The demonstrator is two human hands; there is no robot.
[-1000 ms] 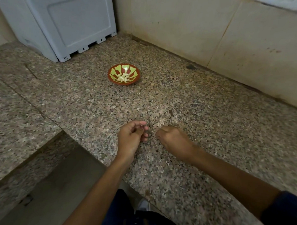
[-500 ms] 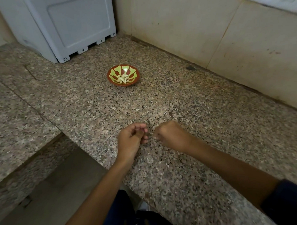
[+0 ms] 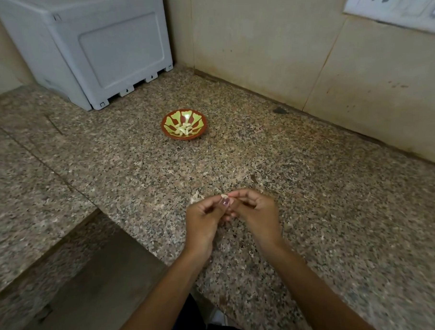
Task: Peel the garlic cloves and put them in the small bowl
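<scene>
A small red bowl [image 3: 168, 132] with a yellow-green pattern sits on the granite counter, and several peeled garlic cloves [image 3: 183, 130] lie inside it. Nearer to me, my left hand [image 3: 204, 220] and my right hand [image 3: 255, 214] meet above the counter. Both pinch one small garlic clove [image 3: 224, 196], whose pale tip shows between the fingertips. Most of the clove is hidden by my fingers. Pale scraps of garlic skin [image 3: 194, 197] lie on the counter just left of my hands.
A grey plastic appliance [image 3: 92, 42] stands at the back left corner. The tiled wall [image 3: 291, 55] runs behind the counter [image 3: 334, 207]. The counter's edge drops to a lower gap [image 3: 94, 271] at my front left.
My hands, slightly apart before, have come together at the fingertips around the clove. The view has shifted a little; the bowl has not moved.
</scene>
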